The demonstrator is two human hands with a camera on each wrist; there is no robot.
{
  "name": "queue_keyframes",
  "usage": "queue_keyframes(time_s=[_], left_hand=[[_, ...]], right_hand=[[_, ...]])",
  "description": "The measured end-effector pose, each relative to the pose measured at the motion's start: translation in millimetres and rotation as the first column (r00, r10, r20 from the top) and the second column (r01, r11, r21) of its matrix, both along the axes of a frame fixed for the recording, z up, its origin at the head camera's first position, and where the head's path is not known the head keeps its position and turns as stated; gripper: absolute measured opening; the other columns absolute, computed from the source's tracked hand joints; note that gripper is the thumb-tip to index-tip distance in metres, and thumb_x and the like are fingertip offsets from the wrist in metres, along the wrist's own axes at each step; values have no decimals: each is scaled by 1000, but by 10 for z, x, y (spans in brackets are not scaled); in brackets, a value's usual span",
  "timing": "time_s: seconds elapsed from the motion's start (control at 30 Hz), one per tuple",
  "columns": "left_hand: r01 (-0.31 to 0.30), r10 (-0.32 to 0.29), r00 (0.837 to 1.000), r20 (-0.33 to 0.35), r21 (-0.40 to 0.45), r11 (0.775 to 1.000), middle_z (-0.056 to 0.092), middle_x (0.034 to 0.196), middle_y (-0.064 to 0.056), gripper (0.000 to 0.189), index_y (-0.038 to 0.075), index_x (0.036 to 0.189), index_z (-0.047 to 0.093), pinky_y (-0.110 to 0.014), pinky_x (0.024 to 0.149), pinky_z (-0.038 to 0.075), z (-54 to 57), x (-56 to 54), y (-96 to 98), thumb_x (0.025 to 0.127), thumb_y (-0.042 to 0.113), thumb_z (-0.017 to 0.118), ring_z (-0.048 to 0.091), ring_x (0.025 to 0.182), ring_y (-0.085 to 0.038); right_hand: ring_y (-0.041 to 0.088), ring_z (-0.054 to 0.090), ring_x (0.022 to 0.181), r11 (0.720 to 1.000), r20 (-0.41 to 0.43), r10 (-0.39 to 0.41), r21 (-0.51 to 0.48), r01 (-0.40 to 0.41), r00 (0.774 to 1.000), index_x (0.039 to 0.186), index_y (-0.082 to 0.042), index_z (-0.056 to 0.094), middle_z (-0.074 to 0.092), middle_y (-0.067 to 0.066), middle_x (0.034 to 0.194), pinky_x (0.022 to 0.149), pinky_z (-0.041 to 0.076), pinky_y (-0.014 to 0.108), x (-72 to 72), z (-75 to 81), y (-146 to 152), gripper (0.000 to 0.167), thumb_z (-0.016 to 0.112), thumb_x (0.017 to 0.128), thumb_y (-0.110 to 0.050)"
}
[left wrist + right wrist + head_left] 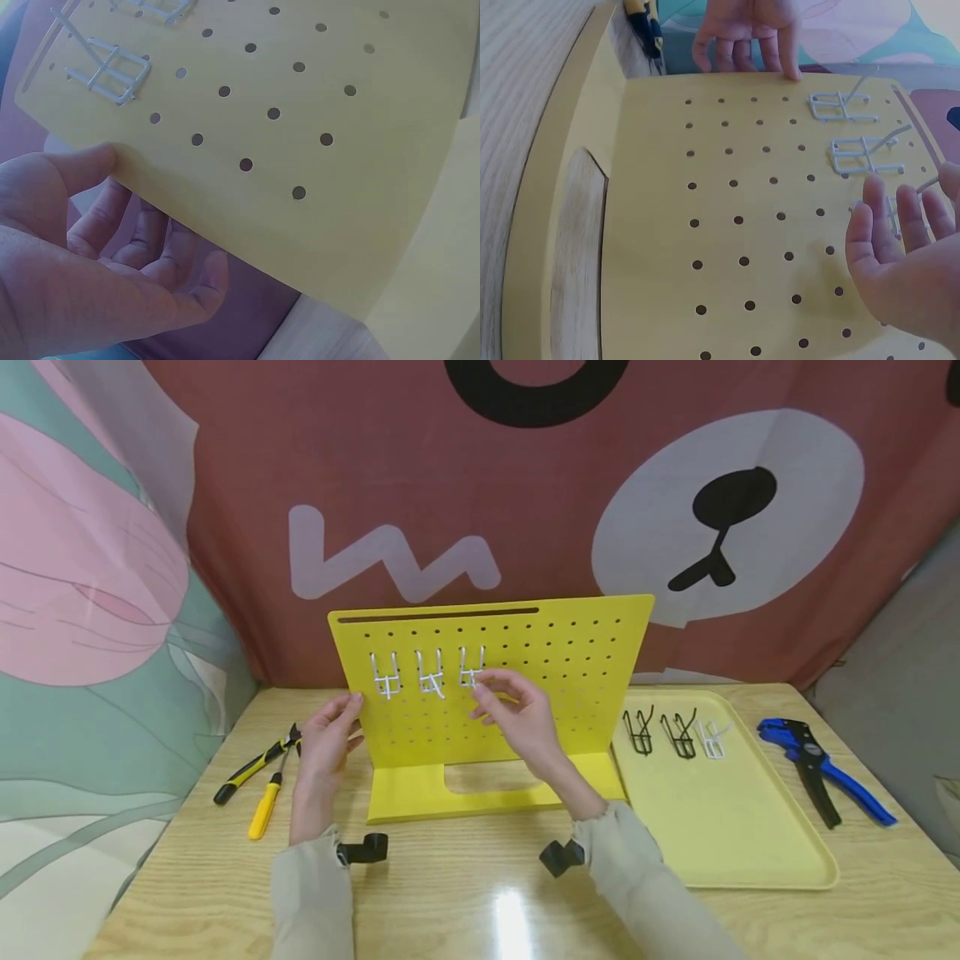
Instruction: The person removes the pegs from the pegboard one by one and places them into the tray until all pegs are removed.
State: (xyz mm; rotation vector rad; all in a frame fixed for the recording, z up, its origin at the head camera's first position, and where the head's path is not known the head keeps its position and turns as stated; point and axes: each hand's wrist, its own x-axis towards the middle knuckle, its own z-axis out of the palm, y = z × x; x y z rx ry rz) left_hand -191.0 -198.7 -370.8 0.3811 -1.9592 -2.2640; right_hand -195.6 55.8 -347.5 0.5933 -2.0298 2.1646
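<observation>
A yellow pegboard [420, 727] stands upright on the table, and three white wire hooks hang in a row on its upper left part. My left hand [327, 735] grips the board's left edge, thumb on the front face and fingers behind, just below the leftmost hook [112, 71]. With thumb and fingertips, my right hand [521, 714] pinches the prong of the third white hook [470, 675]. In the right wrist view, the fingers partly cover that hook, while the middle hook [866, 155] shows beside them.
To the board's right lies a pale yellow tray [742, 835] with two black wire hooks [678, 739] and one white hook [711, 742]. Beyond it is a blue wire stripper [813, 760]. Pliers [255, 768] and a yellow-handled screwdriver [266, 806] lie at the left.
</observation>
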Motion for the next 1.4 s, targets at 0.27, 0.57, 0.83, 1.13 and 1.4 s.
queue_keyframes(time_s=[0.27, 0.57, 0.83, 1.13, 1.4], left_hand=[[-1, 1, 1000, -2, -10, 1000, 64, 89, 12, 15, 19, 98, 65, -33, 83, 42, 4, -2, 7, 94, 33, 63, 60, 87, -8], [-16, 16, 1000, -22, -14, 1000, 65, 90, 11, 17, 21, 96, 67, -33, 80, 43, -27, 6, -7, 91, 37, 66, 60, 86, -9], [-11, 11, 1000, -3, -11, 1000, 65, 88, 13, 14, 21, 95, 65, -33, 83, 42, -22, 5, -11, 93, 35, 64, 61, 86, -8], [-7, 7, 1000, 2, -13, 1000, 64, 90, 12, 16, 20, 98, 64, -34, 84, 42, -11, 13, -13, 94, 35, 63, 60, 87, -8], [-12, 12, 1000, 6, -15, 1000, 64, 90, 11, 14, 20, 98, 65, -34, 83, 42, -18, -7, -6, 94, 34, 63, 60, 88, -10]], right_hand=[[22, 67, 76, 995, 14, 56, 78, -57, 998, 117, 0, 63, 65, 18, 115, 76, 51, 53, -38, 14, 28, 24, 58, 97, -13], [17, 67, 76, 993, 41, 97, 61, -99, 994, 119, -1, 63, 64, 19, 118, 78, 50, 56, -36, -1, 27, 25, 57, 98, -13], [16, 67, 77, 993, 50, 104, 44, -107, 993, 118, 0, 64, 65, 16, 117, 80, 49, 57, -38, -4, 25, 24, 57, 98, -13], [17, 67, 78, 994, -17, 101, 54, -100, 995, 115, 2, 65, 66, 14, 113, 78, 51, 52, -32, -3, 39, 22, 59, 96, -9], [17, 67, 79, 993, -58, 109, 52, -106, 992, 114, 5, 64, 66, 16, 111, 78, 50, 54, 27, 102, 92, 22, 56, 98, -8]])
